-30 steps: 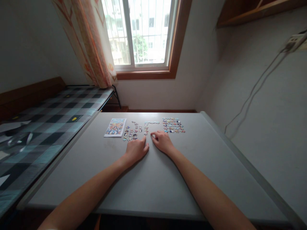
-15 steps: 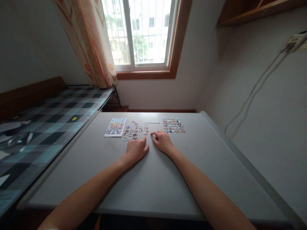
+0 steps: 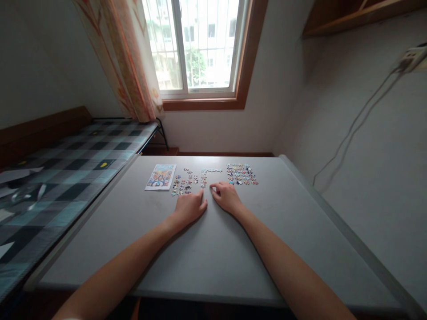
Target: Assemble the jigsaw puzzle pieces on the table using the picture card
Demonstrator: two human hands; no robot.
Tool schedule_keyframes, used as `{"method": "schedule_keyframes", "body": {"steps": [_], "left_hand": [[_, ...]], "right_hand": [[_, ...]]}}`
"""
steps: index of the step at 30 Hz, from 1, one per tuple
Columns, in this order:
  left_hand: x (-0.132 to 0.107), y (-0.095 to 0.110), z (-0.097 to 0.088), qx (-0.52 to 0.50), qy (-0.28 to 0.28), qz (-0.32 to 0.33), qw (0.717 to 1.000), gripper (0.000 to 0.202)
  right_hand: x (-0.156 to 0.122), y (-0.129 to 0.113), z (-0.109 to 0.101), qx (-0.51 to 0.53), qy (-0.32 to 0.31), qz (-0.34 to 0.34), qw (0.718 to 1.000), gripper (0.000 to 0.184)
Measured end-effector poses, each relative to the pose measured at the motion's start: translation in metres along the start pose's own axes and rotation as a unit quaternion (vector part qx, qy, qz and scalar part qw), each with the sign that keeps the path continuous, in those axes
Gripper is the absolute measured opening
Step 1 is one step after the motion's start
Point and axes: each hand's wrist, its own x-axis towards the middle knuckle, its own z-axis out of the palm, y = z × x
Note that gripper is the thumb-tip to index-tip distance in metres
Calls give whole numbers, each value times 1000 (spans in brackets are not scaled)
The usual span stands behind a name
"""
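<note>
A partly joined jigsaw puzzle (image 3: 204,174) lies mid-table, forming a corner: one strip runs across the top and another down the left side. My left hand (image 3: 189,206) rests on the table just below, its index fingertip at the lower end of the left strip and its thumb spread away. Beside it on the right, my right hand (image 3: 227,196) lies with bent fingers pointing left. Its index finger and thumb look slightly apart, with no piece visible between them. Loose puzzle pieces (image 3: 182,186) are scattered left of the strip, and a larger group of pieces (image 3: 240,174) lies to the right.
A printed picture sheet (image 3: 160,178) lies left of the pieces on the grey table (image 3: 207,262). A bed with a checked cover (image 3: 110,149) stands along the left side. Behind are a window (image 3: 210,49) and a curtain (image 3: 128,66). A cable (image 3: 350,129) hangs down the right wall.
</note>
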Motion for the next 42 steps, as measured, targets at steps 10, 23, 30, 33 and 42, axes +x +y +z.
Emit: {"method": "schedule_keyframes", "body": {"steps": [10,23,30,33,42], "left_hand": [[20,-56,-38,-96,53,-9,994,43],[-6,-102,-22,-102,46,-48,993,49],[-7,-104,-24,-114,61,-38,991,46],[-5,-108,-22,-113,64,-44,991,42],[-3,-110,-18,-89,71,-64,991,32]], "right_hand": [[0,2,2,6,1,-4,1000,22],[-1,0,0,1,2,-4,1000,22],[0,2,2,-1,10,-10,1000,22],[0,3,3,-2,10,-14,1000,22],[0,1,0,2,1,-10,1000,23]]}}
